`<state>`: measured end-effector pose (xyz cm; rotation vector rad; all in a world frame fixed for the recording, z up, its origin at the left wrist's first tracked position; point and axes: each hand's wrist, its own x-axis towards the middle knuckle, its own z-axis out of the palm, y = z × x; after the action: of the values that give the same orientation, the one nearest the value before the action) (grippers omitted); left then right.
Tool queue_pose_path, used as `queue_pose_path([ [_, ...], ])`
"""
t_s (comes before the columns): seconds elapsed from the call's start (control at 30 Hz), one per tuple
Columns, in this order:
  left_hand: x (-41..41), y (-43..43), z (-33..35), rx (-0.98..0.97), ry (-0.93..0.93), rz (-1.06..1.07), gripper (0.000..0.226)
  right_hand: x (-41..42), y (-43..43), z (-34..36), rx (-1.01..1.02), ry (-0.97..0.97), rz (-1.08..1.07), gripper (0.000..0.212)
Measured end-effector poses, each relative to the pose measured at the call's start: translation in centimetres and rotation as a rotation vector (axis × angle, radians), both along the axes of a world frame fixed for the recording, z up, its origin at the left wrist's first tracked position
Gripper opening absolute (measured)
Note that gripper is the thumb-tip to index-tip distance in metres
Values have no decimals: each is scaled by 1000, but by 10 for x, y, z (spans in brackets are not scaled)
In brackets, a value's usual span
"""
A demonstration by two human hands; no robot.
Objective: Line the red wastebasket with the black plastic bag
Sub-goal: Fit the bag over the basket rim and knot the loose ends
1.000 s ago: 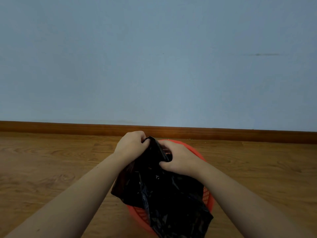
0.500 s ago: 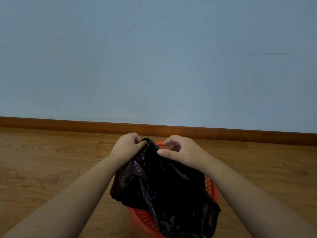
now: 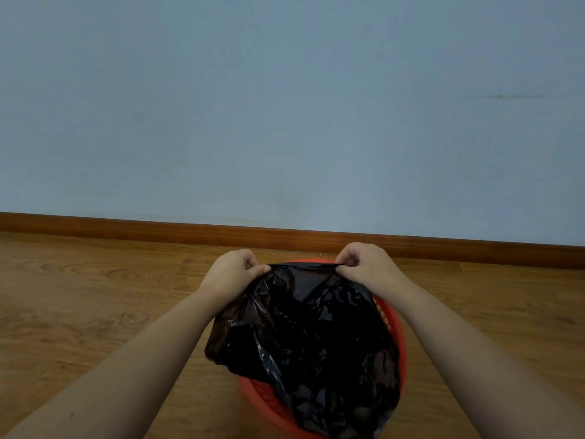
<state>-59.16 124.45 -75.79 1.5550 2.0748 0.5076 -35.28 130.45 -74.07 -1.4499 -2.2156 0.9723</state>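
A crumpled black plastic bag [image 3: 307, 340] hangs spread over the red wastebasket [image 3: 400, 350], which stands on the floor and shows only along its right rim and lower left edge. My left hand [image 3: 232, 274] pinches the bag's top edge at its left corner. My right hand [image 3: 364, 264] pinches the same edge at the right corner. The edge is stretched taut between the two hands, above the basket's far rim. The basket's inside is hidden by the bag.
The wooden floor [image 3: 95, 312] stretches to both sides of the basket. A brown baseboard [image 3: 158, 231] runs along the foot of a pale blue wall [image 3: 285, 106] just behind the basket.
My hands have moved apart from a bunched grip, the right one going rightward, and the bag's top edge has been pulled out wide and taut over the basket.
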Motion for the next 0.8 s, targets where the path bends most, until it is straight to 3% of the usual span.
queue_pose_path([
  [0.17,-6,0,2,-104,-5,-56,30,1,8,-5,-2,47,-91,21],
  [0.27,-8,-3,3,-62,-31,-62,22,-3,8,-8,-14,85,-117,21],
  [0.43,11,-6,16,413,271,-282,25,-8,9,-10,-9,78,-147,25],
  [0.53,37,-5,22,530,326,-492,16,-9,11,-12,-6,74,-174,27],
  [0.63,55,-1,14,517,319,-569,16,-11,11,-13,-12,71,-192,25],
  [0.8,57,8,-7,353,184,-481,32,-9,8,-16,3,178,-192,11],
])
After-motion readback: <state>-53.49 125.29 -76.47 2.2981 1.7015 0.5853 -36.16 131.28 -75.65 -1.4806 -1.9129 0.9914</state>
